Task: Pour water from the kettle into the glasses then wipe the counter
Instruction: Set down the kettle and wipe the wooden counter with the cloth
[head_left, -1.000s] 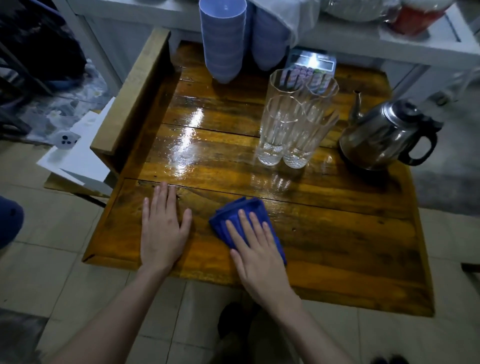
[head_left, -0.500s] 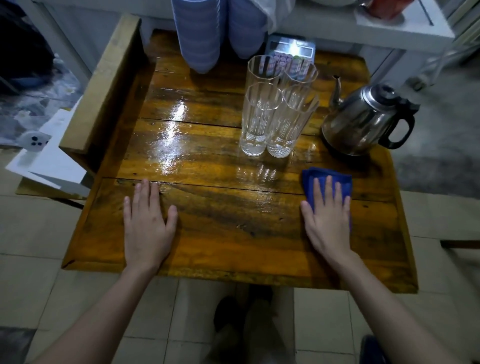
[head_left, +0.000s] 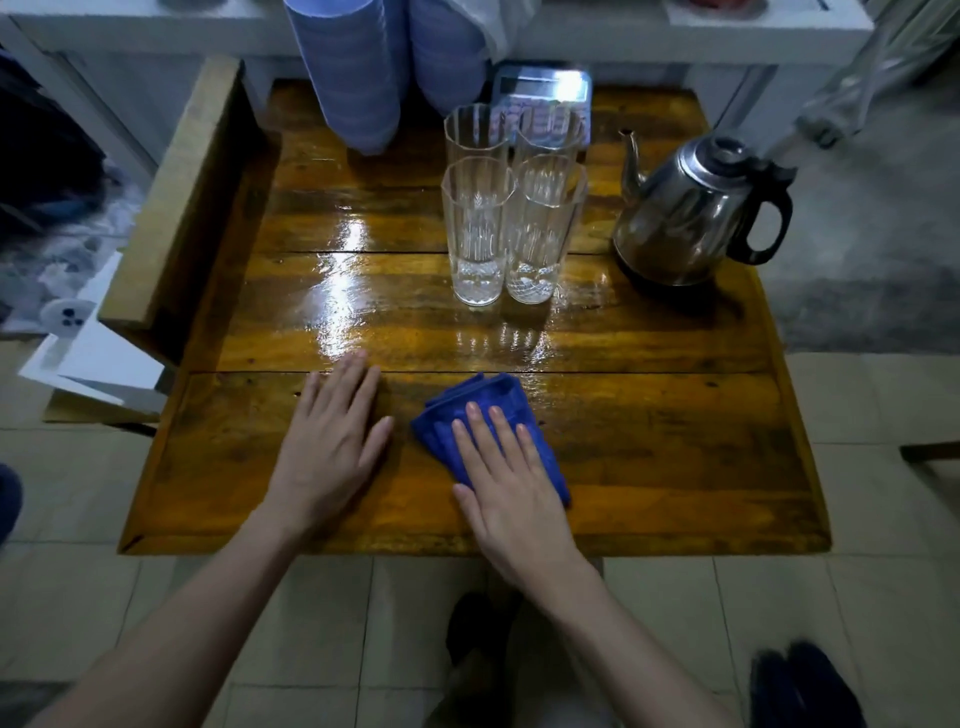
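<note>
Blue folded cloth (head_left: 488, 431) on varnished wooden counter (head_left: 675, 467), at 6 o'clock from four clear ribbed glasses (head_left: 511, 208); half second ago it lay at 5 o'clock, below steel kettle (head_left: 691, 213). Right hand (head_left: 511, 488) flat, fingers spread, pressing cloth, no clamp. Left hand (head_left: 330, 441) flat, spread, bracing on bare wood. Kettle parked at 3 o'clock of glasses. Judgement: pouring done, wipe pass sweeping leftward; wet sheen remains toward 12 o'clock.

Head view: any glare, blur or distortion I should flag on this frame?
Head view: strong glare streaks on the wet-looking counter left of the glasses; wide-angle bending at the edges; corners dim; shoes at bottom right smeared; both hands and the blue cloth reasonably sharp.
</note>
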